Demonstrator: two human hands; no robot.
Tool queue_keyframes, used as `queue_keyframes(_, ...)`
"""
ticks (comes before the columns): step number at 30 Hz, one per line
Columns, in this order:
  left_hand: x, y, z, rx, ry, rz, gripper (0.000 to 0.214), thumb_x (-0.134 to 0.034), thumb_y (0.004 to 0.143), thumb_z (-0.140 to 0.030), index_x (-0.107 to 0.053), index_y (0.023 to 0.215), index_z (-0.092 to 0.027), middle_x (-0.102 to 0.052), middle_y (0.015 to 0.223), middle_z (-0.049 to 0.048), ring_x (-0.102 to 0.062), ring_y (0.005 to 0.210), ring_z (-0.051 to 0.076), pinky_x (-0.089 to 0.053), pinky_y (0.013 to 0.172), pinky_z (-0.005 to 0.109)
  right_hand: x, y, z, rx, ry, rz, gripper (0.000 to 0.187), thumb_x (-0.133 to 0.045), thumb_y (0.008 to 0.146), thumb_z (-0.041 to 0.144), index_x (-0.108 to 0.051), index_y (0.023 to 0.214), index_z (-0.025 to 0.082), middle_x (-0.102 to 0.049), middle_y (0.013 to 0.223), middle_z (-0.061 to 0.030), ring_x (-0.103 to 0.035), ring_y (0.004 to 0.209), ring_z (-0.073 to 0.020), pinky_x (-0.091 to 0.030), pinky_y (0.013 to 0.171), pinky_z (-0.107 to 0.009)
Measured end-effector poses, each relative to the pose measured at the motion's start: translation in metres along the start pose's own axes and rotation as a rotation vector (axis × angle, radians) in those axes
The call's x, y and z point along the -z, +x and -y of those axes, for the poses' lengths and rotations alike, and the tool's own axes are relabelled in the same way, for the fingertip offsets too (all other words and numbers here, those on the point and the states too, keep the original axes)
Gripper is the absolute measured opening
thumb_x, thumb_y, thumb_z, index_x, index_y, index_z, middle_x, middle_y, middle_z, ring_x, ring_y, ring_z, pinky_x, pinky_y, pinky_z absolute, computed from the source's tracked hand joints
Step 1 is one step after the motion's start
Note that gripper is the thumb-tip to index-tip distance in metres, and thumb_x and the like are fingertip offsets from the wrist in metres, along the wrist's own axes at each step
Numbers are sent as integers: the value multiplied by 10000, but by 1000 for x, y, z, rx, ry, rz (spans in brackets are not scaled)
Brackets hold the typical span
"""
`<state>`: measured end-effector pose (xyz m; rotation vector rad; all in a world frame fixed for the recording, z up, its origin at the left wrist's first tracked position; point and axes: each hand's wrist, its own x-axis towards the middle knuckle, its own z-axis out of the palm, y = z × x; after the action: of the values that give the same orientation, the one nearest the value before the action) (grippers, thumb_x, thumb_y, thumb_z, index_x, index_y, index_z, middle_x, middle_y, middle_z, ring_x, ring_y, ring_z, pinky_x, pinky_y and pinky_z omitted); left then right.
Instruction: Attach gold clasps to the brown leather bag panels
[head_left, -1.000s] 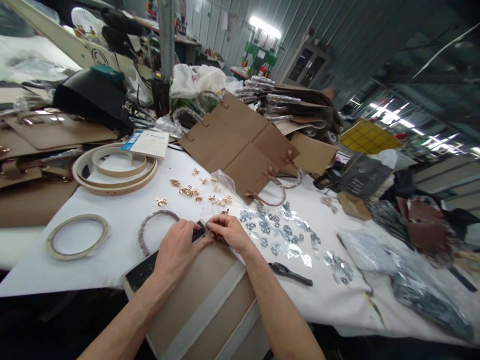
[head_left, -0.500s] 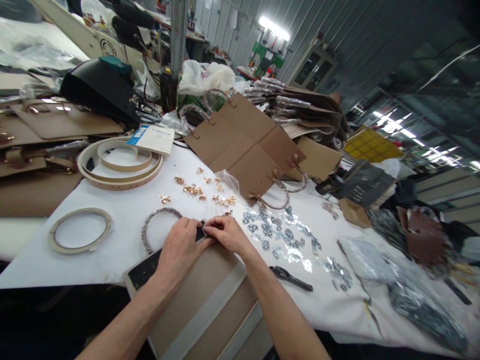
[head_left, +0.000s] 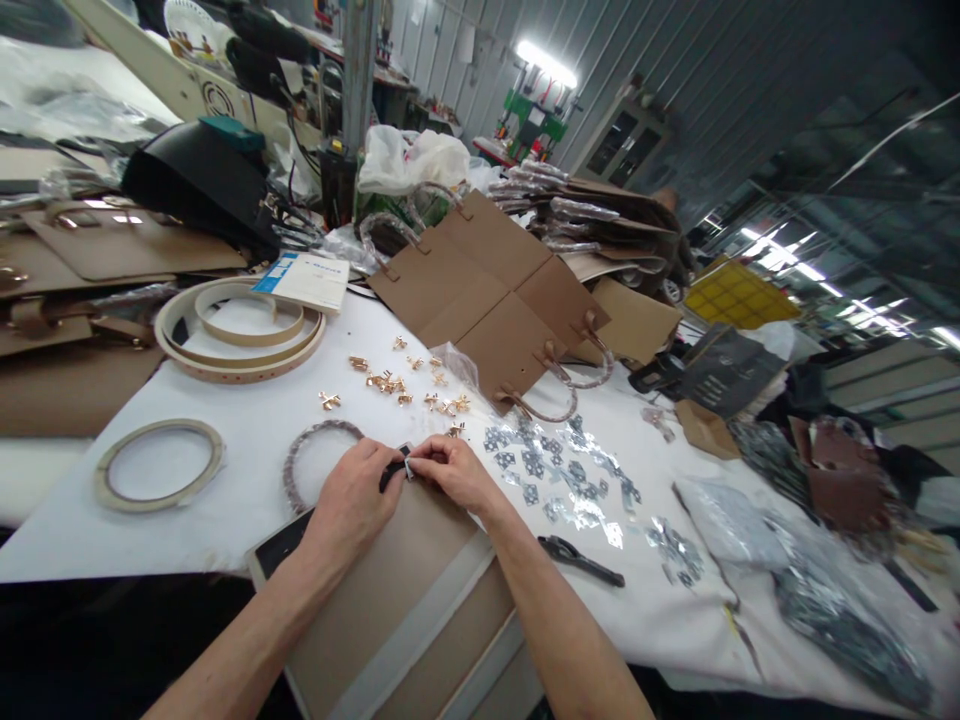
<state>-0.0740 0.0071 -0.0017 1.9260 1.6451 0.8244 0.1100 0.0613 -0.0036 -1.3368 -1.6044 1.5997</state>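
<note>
At the lower centre of the frame, a tan leather panel with a pale grey stripe [head_left: 390,600] lies on the white table cloth [head_left: 247,440] and overhangs the table's near edge toward the camera. Both hands meet at the panel's far edge. The left hand [head_left: 351,503] is curled, thumb and forefinger pinching a small black leather tab [head_left: 391,470]. The right hand [head_left: 448,470] has its fingertips pressed together on a tiny silvery clip [head_left: 409,466] at the tab's end, close against the left thumb.

Bare cloth lies left of the hands, between a brown braided handle loop [head_left: 315,452] and a flat beige tape ring [head_left: 157,465]. The right side is crowded, with scattered silvery foil pieces [head_left: 559,475] just beside the right wrist and black snips [head_left: 581,558] near the forearm. Above the hands small gold metal fittings [head_left: 390,382] are strewn, then flat brown bag panels with handles [head_left: 487,290].

A white booklet with a blue corner [head_left: 304,278], centre left, bears print too small to read. The room is a workshop with corrugated walls and a bright strip lamp [head_left: 546,62] at top centre.
</note>
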Motion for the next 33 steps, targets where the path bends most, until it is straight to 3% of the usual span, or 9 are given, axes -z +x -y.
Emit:
queue_keyframes(5,-3,2,-4,14,45,-2,241,-535,988,-281,-763,1004,-205,-701,990,94,-660,918,249,-538,843,389,1,-1,-9,31,49,5,213,-780,816,400,-745,872,197,-689,708,20,-536,597,-113,-414,587,-238)
queue_keyframes(14,-16,1,-12,12,414,-36,249,-435,999,-161,-669,914,-155,-668,891,125,-631,882,305,-495,808,420,-5,1,-7,82,-25,-59,167,-767,829,359,-757,865,196,-749,843,-17,-649,774,-163,-514,761,-290)
queue_keyframes(21,-7,1,-5,1,187,-12,138,-534,959,-237,-659,972,-181,-669,973,100,-636,938,274,-499,830,391,-6,-2,-6,66,-65,-58,156,-767,833,351,-771,874,200,-747,851,-14,-655,799,-169,-514,780,-294)
queue_keyframes(33,-5,-3,-4,-18,171,-40,159,-612,866,-253,-644,992,-161,-640,996,114,-620,957,296,-530,876,444,-10,2,-8,21,-42,-84,121,-759,807,291,-774,860,184,-751,819,-4,-658,771,-157,-503,782,-287)
